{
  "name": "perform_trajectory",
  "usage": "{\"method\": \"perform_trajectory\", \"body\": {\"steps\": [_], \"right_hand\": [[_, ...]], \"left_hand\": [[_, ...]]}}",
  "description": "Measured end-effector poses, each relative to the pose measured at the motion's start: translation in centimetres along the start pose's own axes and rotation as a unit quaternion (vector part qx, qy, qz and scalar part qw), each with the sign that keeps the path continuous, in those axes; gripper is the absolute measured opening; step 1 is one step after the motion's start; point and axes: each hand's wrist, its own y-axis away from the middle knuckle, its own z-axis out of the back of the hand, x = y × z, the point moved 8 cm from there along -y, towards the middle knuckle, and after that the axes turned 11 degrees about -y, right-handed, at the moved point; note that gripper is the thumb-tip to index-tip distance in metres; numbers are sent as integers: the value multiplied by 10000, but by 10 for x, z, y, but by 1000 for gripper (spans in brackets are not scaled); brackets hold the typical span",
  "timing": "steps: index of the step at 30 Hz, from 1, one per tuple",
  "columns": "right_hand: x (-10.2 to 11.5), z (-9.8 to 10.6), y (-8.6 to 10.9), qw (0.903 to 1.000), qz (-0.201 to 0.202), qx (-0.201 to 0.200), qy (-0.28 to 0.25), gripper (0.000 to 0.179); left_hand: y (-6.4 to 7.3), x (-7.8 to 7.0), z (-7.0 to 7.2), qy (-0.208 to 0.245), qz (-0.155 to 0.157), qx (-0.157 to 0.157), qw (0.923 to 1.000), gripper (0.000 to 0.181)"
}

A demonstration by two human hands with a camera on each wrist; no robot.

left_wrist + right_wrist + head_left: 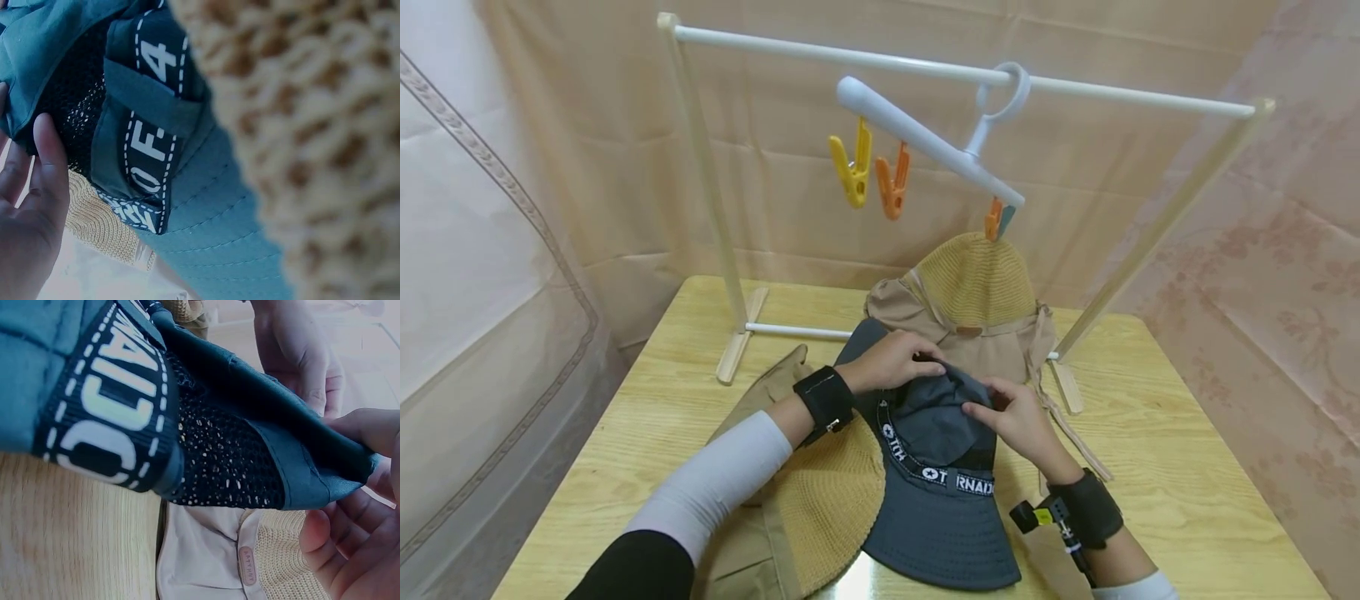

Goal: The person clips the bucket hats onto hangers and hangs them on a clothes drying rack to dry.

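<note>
A dark grey-blue bucket hat with a black and white lettered band and a stitched brim lies tilted across the table. The left hand grips the far side of its crown from the left. Thumb and fingers of the right hand pinch the crown's fabric on the right. The right wrist view shows black mesh in the side of the crown, with the right hand's fingers at the folded fabric beyond it. Under the left forearm lies a yellow straw hat with a beige fabric brim, overlapping the bucket hat.
A white hanger hooks over a rack's top bar. Yellow and orange clips hang on its left. Another orange clip holds a straw-crowned hat. The wooden table carries the rack's feet.
</note>
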Motion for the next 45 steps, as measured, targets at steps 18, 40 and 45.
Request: {"method": "perform_trajectory", "body": {"steps": [18, 40, 45], "right_hand": [[-18, 6, 6, 9989, -453, 59, -71, 37], [1, 15, -14, 9985, -255, -392, 296, 22], [7, 19, -22, 9952, -436, -747, 448, 22]], "left_hand": [[3, 2, 13, 84, 47, -667, 9977, 17], [4, 4, 26, -278, 341, -1327, 9902, 19], [3, 9, 30, -471, 574, -1513, 9857, 18]]}}
